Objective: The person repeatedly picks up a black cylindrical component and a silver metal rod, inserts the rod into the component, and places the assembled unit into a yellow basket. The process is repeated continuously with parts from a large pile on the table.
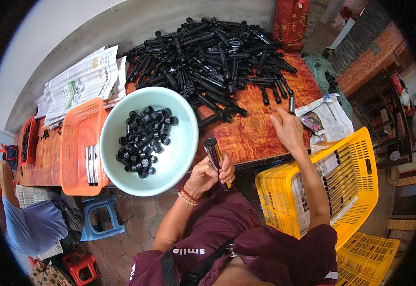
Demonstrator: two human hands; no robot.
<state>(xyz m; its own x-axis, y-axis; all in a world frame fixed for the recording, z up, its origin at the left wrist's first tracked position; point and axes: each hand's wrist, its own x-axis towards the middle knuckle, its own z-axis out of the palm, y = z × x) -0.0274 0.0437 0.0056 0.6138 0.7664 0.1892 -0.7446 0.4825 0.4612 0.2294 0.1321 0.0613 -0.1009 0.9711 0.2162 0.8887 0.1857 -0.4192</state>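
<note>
In front of my body, my left hand [211, 172] is closed around a dark shiny tube [211, 148] with a round black end. The tube is tilted, its black end up and its lower end showing below my fingers. My right hand [290, 131] reaches over the table, fingers apart. Right at its fingertips is a tube with a metallic sheen [291, 104]; I cannot tell if they touch. Beyond lies a large heap of slim black tubular parts [208, 57]. A pale blue basin [181, 157] holds many short black caps [146, 138], left of my left hand.
Left of the basin is an orange basket [70, 162] with several silvery strips, and newspapers [81, 88] lie behind. At right, a yellow crate [277, 200] holds a row of dark tubes on paper. A blue stool [100, 217] and another person's arm [5, 178] are at left.
</note>
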